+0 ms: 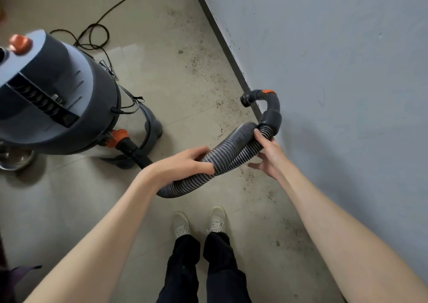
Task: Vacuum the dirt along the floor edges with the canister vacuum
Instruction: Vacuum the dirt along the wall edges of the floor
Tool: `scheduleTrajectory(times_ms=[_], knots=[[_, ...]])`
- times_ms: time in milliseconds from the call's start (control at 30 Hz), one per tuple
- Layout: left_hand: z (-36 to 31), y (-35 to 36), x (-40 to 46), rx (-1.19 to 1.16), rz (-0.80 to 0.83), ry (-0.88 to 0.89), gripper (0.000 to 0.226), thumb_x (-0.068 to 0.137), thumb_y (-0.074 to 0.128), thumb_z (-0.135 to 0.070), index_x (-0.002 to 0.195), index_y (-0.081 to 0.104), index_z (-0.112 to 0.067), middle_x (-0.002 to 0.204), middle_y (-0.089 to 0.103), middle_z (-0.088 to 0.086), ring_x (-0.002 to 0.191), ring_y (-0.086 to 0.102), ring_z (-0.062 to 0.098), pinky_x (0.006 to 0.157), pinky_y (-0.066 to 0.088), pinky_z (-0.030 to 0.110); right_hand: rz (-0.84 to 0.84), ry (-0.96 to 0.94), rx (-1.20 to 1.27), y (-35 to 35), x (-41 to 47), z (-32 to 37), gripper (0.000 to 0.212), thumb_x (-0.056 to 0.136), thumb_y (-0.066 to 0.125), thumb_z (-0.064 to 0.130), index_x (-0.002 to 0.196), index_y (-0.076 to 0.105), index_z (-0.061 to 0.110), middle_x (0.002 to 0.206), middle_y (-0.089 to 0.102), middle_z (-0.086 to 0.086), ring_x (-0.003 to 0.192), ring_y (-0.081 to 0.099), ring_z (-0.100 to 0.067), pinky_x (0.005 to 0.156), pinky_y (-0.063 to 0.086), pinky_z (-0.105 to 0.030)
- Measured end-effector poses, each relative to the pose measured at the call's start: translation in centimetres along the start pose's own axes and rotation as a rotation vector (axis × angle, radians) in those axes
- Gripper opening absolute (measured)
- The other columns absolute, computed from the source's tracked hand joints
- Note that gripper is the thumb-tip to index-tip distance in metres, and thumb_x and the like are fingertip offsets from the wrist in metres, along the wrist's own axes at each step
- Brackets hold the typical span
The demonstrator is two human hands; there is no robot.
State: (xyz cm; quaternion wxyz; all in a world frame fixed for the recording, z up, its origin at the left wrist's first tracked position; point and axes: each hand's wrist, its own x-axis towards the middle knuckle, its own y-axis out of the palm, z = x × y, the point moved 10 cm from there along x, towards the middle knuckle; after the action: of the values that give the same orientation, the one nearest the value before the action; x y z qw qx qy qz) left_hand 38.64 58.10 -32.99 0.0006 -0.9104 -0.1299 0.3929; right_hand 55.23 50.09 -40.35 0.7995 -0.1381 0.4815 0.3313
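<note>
Left hand point(185, 162): wrapped round twisted hose point(228, 151). Right hand point(269, 154): thumb hooked over hose by the cuff, remaining fingers loose. Nozzle point(246, 99): raised beside baseboard point(228, 53). Dirt point(196, 64): strewn along edge. Advice: untwist loop, lower nozzle, sweep slowly along wall.

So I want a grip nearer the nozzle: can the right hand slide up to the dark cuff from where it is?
Probably yes. The right hand already holds the hose just below the cuff, with nothing between them.
</note>
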Motion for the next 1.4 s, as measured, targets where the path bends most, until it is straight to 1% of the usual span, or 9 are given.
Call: scheduleTrajectory(times_ms=[267,400,567,733,833,967,1167,1300,1400], knots=[[-0.3,0.4,-2.8,-0.013,0.115,0.060,0.042,0.081,0.073,-0.028,0.118,0.055,-0.029,0.111,0.066,-0.006,0.094,0.061,0.000,0.084,0.047,0.012,0.167,0.256,0.238,6.6,-3.1,0.3,0.051,0.083,0.073,0.038,0.113,0.052,0.002,0.115,0.057,-0.018,0.105,0.059,-0.035,0.069,0.053,-0.056],[0.5,1.6,-2.8,0.108,0.161,0.057,0.052,0.078,0.077,-0.030,0.120,0.051,-0.014,0.113,0.063,0.000,0.107,0.060,0.014,0.097,0.047,0.034,0.169,0.249,0.391,8.3,-3.3,1.6,0.037,0.086,0.068,0.016,0.112,0.049,-0.002,0.124,0.052,-0.020,0.092,0.061,-0.035,0.054,0.060,-0.043],[0.1,0.3,-2.8,0.301,0.255,-0.007,0.039,0.088,0.065,-0.033,0.124,0.054,-0.023,0.112,0.059,-0.013,0.102,0.059,0.010,0.086,0.048,0.020,0.173,0.168,0.348,8.6,-4.5,3.2,0.011,0.092,0.049,0.011,0.087,0.048,0.001,0.091,0.055,-0.017,0.076,0.056,-0.024,0.046,0.051,-0.021],[-6.2,-9.7,-1.9,-0.075,-0.548,0.125,0.029,0.099,0.043,-0.030,0.108,0.063,-0.011,0.098,0.068,0.000,0.089,0.065,0.015,0.076,0.051,0.028,0.345,0.057,0.241,9.8,-5.0,4.6,0.031,0.094,0.045,0.009,0.123,0.054,0.002,0.081,0.062,-0.006,0.050,0.055,-0.011,0.047,0.051,-0.023],[-7.6,-10.3,0.7,-0.510,-0.485,-0.033,0.045,0.099,0.031,-0.050,0.108,0.052,-0.011,0.107,0.062,0.005,0.097,0.060,0.020,0.088,0.047,0.035,0.410,-0.139,0.036,10.9,-6.3,6.6,0.033,0.091,0.047,-0.005,0.122,0.046,0.005,0.097,0.068,-0.012,0.047,0.055,-0.017,0.045,0.050,-0.027],[-10.3,-10.5,2.2,-0.754,-0.282,-0.103,0.059,0.093,0.044,-0.056,0.112,0.044,-0.001,0.104,0.061,0.010,0.088,0.063,0.021,0.067,0.057,0.027,0.474,-0.391,-0.393,11.7,-9.3,8.1,0.040,0.085,0.055,-0.014,0.116,0.049,0.010,0.086,0.063,-0.011,0.052,0.057,-0.020,0.051,0.051,-0.030],[-12.1,-13.4,0.0,-0.766,-0.448,0.025,0.029,0.090,0.062,-0.031,0.096,0.051,-0.006,0.078,0.056,0.005,0.067,0.058,0.016,0.062,0.053,0.030,0.624,-0.423,-0.757,12.6,-11.8,7.9,0.067,0.081,0.073,0.005,0.138,0.042,0.020,0.106,0.065,-0.002,0.097,0.065,-0.012,0.088,0.052,-0.033],[-15.3,-13.7,-3.5,-0.647,-0.461,0.128,0.020,0.093,0.057,-0.029,0.088,0.051,-0.011,0.075,0.056,0.004,0.064,0.055,0.014,0.062,0.052,0.028,0.829,-0.119,-0.497,12.9,-13.2,7.6,0.068,0.081,0.066,0.011,0.143,0.040,0.017,0.127,0.061,-0.008,0.121,0.058,-0.024,0.104,0.046,-0.043],[-16.2,-12.7,-5.7,-0.409,-0.408,0.152,0.019,0.095,0.053,-0.033,0.093,0.051,-0.014,0.081,0.057,0.002,0.070,0.056,0.012,0.067,0.051,0.026,0.650,-0.126,-0.231,12.2,-12.5,11.0,0.051,0.091,0.060,0.026,0.138,0.044,0.015,0.128,0.057,-0.011,0.113,0.058,-0.025,0.097,0.049,-0.042]])
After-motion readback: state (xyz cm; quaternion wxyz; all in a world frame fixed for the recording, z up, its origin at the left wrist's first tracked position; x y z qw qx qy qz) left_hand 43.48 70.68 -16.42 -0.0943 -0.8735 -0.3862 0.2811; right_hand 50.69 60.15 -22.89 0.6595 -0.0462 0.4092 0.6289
